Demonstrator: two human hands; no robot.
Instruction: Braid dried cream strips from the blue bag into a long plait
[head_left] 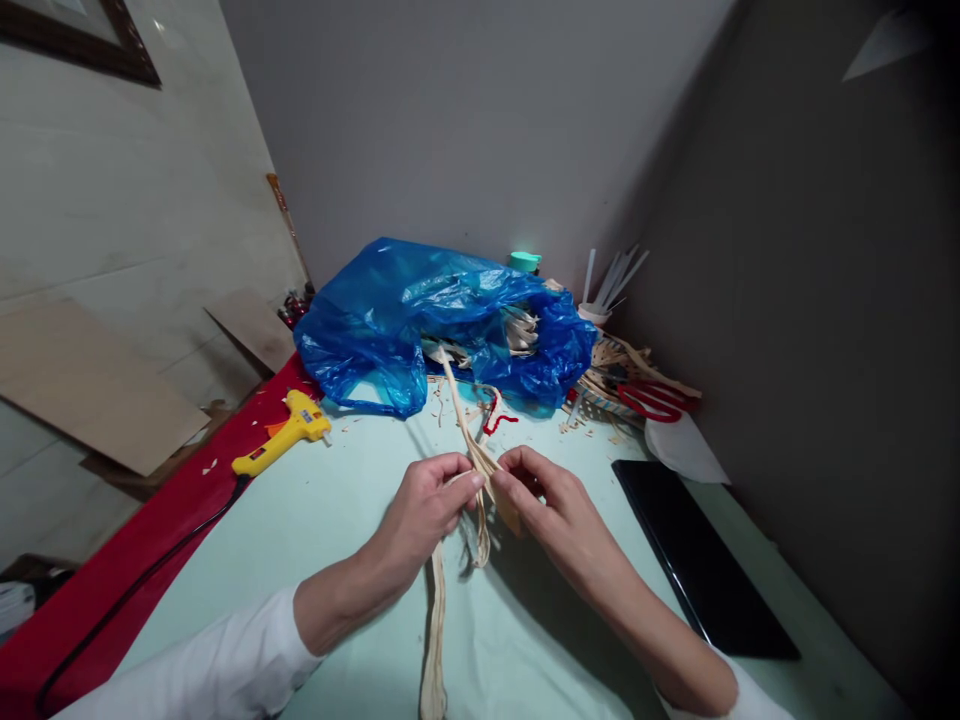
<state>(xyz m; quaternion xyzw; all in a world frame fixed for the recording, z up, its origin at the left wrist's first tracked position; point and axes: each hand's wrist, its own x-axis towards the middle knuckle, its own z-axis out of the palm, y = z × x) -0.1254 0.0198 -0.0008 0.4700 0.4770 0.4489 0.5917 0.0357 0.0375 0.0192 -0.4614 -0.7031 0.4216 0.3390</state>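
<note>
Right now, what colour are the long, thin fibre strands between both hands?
Pale straw-beige fibre strands; best seen in the head view.

The strips (471,438) are a creamy straw shade, pretty pale against the minty green desk (360,500). The bag (375,310) is a loud see-through blue, glue gun (276,445) bright yellow with a black cord (187,541). Then there's plain red cloth (97,610), white sleeves (225,655), a black slab (697,560), red scissor handles (652,388), a teal cap (524,261), plain grey wall (480,120).

The left sleeve (217,665) is white and lightly creased. The right sleeve (756,695) (only its end shows) is white too. Left hand (427,500) and right hand (551,500) are bare.
</note>
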